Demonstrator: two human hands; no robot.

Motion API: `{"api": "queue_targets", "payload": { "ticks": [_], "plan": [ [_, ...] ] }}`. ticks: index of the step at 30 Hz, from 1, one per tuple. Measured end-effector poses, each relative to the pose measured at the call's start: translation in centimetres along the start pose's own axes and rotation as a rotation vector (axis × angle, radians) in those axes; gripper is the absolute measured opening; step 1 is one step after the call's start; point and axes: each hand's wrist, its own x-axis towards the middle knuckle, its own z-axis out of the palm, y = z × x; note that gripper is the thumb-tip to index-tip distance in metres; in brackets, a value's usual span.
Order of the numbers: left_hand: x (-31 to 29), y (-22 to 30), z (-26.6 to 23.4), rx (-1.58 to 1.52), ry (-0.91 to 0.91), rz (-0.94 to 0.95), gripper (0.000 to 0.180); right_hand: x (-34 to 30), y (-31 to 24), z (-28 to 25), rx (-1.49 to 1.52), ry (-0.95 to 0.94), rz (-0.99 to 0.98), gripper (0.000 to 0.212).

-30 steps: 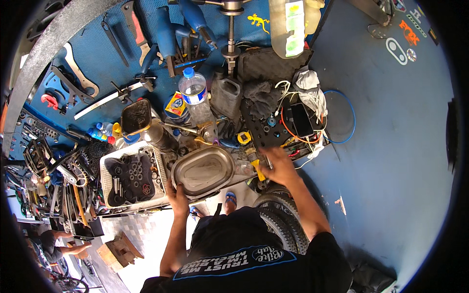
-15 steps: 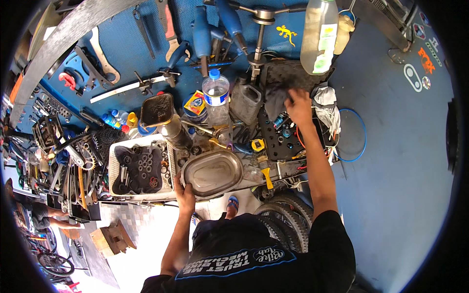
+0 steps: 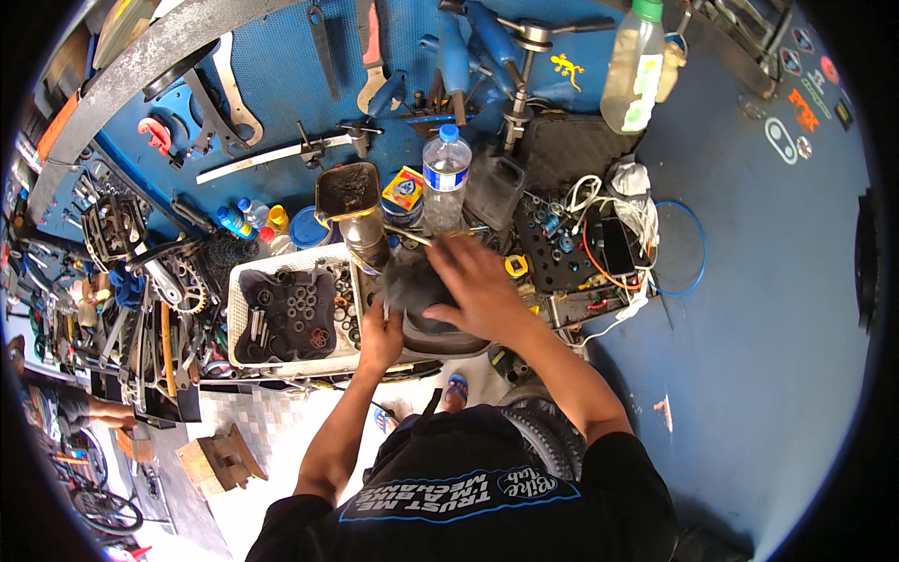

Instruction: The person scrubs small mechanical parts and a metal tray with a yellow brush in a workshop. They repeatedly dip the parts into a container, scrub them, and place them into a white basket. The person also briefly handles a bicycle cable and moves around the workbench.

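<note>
a: where's the right hand [image 3: 478,288]?
b: spread over a dark cloth [image 3: 412,284], fingers apart, palm down. it looks laid on the cloth rather than clenched around it.
a: and the left hand [image 3: 381,337]?
b: at the left end of the oval metal tray [image 3: 448,348], fingers bent up against the cloth's edge. i can't tell whether they grip the rim, the cloth or both.
a: where exactly is the tray?
b: at the near edge of the bench, in front of the person. the cloth and right hand hide much of it; its near rim shows below them.
a: so which step is this?
b: my judgement: wiping the tray with the cloth. whether a stroke is under way, one picture can't settle.
a: what would the next move call for?
b: i'd say even pressure from the right palm, with the left hand bracing the tray so it doesn't slide off the bench.
a: anything close by to mind?
b: a white basket [image 3: 237,328] of small parts just left of the left hand, and a clear bottle [image 3: 445,187] upright beyond the cloth. farther right, a yellow tape measure [image 3: 515,267], then a black foam case [image 3: 554,272] with loose parts.
</note>
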Motion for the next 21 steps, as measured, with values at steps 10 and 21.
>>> {"api": "queue_targets", "payload": {
  "ticks": [10, 21],
  "plan": [
    [0.4, 3.7, -4.1, -0.048, 0.182, 0.234, 0.042, -4.6, 3.2, 8.6, 0.108, -0.140, 0.710, 0.060],
    [-5.1, 1.3, 2.6, -0.268, 0.160, 0.197, 0.051, -7.7, -3.6, 11.6, 1.575, 0.767, 1.309, 0.044]
  ]
}}
